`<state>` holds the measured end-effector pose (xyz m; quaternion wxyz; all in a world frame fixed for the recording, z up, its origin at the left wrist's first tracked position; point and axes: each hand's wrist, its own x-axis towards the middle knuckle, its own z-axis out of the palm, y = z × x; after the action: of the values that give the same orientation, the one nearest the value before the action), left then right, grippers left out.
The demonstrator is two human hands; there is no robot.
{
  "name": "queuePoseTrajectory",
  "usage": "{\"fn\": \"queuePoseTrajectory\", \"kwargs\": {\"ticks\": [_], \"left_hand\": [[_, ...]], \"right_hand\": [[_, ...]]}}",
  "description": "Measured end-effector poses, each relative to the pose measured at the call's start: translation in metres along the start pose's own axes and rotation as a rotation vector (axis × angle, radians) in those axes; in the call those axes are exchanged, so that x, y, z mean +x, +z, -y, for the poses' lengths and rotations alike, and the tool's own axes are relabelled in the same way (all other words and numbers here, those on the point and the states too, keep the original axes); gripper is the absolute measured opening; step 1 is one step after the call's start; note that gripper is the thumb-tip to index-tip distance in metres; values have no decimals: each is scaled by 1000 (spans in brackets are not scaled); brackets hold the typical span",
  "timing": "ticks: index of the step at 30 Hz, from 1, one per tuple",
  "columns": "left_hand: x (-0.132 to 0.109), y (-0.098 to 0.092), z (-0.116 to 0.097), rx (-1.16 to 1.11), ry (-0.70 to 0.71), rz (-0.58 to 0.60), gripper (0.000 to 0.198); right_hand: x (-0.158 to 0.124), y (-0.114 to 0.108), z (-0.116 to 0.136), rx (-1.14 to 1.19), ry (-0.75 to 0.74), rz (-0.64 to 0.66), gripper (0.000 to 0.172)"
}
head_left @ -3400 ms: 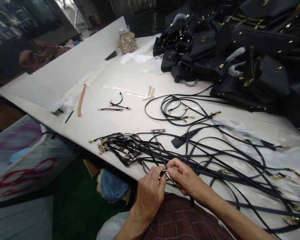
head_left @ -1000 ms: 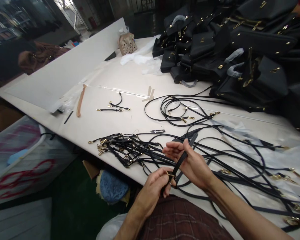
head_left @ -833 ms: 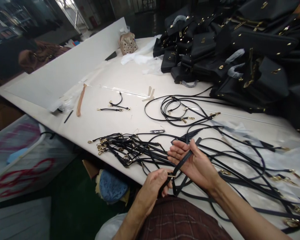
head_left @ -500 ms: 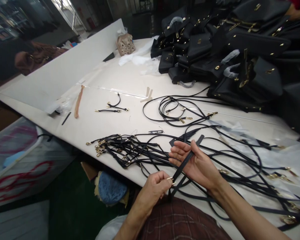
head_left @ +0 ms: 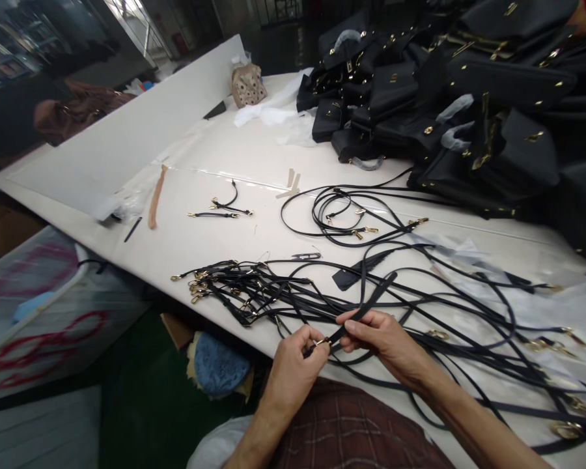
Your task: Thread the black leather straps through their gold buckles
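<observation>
Near the front edge of the table, my left hand point(head_left: 300, 357) pinches the gold buckle point(head_left: 322, 342) of a black strap. My right hand point(head_left: 371, 332) is closed on the same black strap point(head_left: 374, 296), close to the buckle, and the strap's free end sticks up past my fingers. Under and beyond both hands lie more black straps point(head_left: 273, 293) in a tangled heap, with gold clasps at their ends. A flat black piece point(head_left: 346, 279) rests on the table just past my right hand.
Black handbags point(head_left: 390, 91) are piled at the back right. Coiled straps point(head_left: 342, 208), short straps point(head_left: 215, 215) and thread snips point(head_left: 306, 256) lie on the white table point(head_left: 176, 241). A white board point(head_left: 141, 117) stands along the left edge. Part of another person's hand point(head_left: 583, 19) shows at top right.
My right hand has gone from open fingers behind the strap to gripping it near the buckle. My left hand has turned, bringing the buckle slightly left.
</observation>
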<state>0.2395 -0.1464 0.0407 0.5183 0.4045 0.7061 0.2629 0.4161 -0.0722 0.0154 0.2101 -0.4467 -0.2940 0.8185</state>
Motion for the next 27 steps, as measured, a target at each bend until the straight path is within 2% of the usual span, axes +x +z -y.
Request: {"fn": "queuePoseTrajectory", "kwargs": {"ticks": [6,11,23,27], "left_hand": [[-3,1,-12,-108,-2,34,14],[-5,1,-12,-127,3,33,21],[-3,8,-5,-136,31,-9,26],[-2,7,-5,-112,44,-19,30]], "right_hand": [[0,4,-4,75,9,43,37],[-2,8,-4,69,1,67,35],[-3,8,-3,-194,-128,100,32],[-4,11,-4,-232,-133,55,33]]}}
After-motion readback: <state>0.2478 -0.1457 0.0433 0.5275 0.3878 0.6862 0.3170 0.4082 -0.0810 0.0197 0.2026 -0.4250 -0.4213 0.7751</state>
